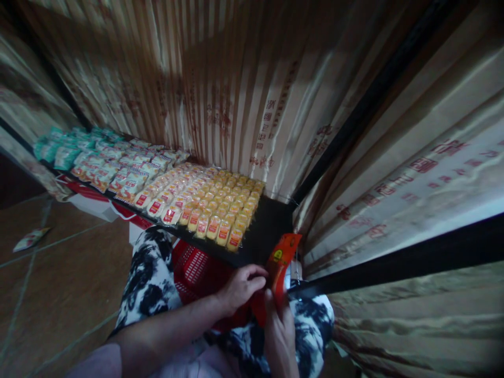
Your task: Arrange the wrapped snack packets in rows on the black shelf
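Over my lap is an orange-red plastic packet [284,253] with a small yellow mark, standing tilted up beside the black shelf's right end. My right hand [280,320] grips it from below, thumb on its near side and fingers along its right edge. From the left, my left hand [243,287] reaches across with curled fingers, its thumb and index tips closed at the packet's left edge. Dark shadow hides exactly what those tips pinch. Under my left forearm, between my knees, sits a red perforated plastic basket [193,265]; its contents are hidden.
A black shelf [270,223] carries rows of small yellow wrapped cakes [226,210], paler wrapped cakes [169,197], white-and-red snack bags [129,181] and green bags [66,152]. Black frame bars [354,126] and pleated printed curtains [236,94] enclose it. One packet [31,239] lies on the floor.
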Available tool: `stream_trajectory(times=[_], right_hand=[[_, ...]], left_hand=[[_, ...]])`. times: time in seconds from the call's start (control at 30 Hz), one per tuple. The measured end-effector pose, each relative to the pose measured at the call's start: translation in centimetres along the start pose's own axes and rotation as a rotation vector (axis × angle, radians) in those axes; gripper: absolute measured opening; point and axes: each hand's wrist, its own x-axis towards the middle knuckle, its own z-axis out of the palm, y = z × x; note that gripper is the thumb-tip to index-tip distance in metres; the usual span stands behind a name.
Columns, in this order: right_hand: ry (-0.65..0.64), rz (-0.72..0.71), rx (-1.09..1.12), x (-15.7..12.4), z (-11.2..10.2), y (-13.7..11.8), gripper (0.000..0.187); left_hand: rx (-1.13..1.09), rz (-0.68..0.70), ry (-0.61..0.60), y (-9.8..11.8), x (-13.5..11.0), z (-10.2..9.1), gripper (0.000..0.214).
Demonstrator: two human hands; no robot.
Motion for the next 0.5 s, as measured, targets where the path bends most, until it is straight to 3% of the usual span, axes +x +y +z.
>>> stream_trajectory(times=[0.13,0.37,0.5], right_hand=[[0.004,0.104,0.075,-0.2,-0.3,-0.4,0.071],[0.018,0.177,0.309,-0.3,-0.4,-0.7,0.056],[0.045,0.083,0.136,-0.4,-0.9,-0.6,0.048]], left_hand=[[0.219,0.146,0.068,-0.8,0.6,-0.3,0.022],[0.247,0.135,0.208,-1.1,0.2,-1.0,0.039],[0.206,0.094,0.237,-1.1,0.5,-1.6,0.04]])
